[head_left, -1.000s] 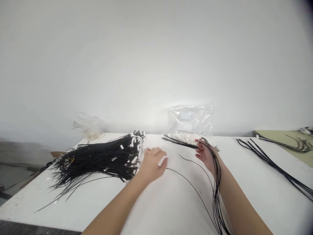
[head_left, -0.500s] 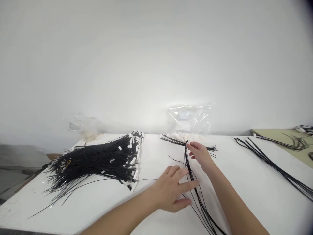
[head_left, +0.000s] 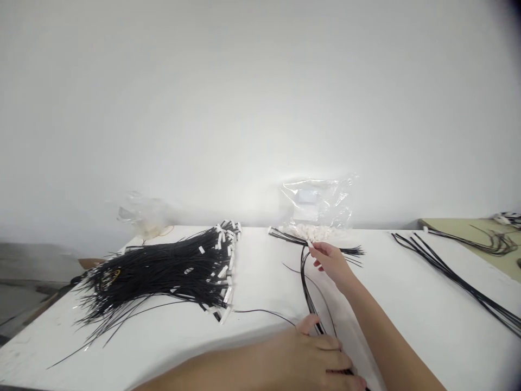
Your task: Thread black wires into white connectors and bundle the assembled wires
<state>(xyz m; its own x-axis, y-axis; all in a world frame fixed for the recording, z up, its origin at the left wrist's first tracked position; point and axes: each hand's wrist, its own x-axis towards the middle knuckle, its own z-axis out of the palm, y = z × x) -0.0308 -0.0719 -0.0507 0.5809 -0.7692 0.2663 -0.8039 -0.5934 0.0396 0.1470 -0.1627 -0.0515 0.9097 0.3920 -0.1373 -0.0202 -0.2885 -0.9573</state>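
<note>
My right hand (head_left: pixel 328 262) is closed in a pinch at the upper end of a bundle of black wires (head_left: pixel 303 274). A small white connector (head_left: pixel 309 244) shows at its fingertips. Lower down, my left hand (head_left: pixel 323 350) lies over the same wires with its fingers curled around them, hiding their lower part. Behind my right hand, a shorter bunch of black wires (head_left: pixel 285 235) with white connectors at its left end lies across the table. Loose white connectors (head_left: pixel 313 232) are heaped by a clear plastic bag (head_left: pixel 337 203).
A large pile of black wires (head_left: pixel 163 271) with white connectors covers the left of the white table (head_left: pixel 260 271). More long black wires (head_left: pixel 451 277) lie to the right, near a greenish board (head_left: pixel 448 224) with thin wires. Another clear bag (head_left: pixel 142 209) sits at the back left.
My left hand has moved down and toward me along the wires, and its spread fingers have closed round them. My right hand stays near the bundle's end, where a white connector now shows.
</note>
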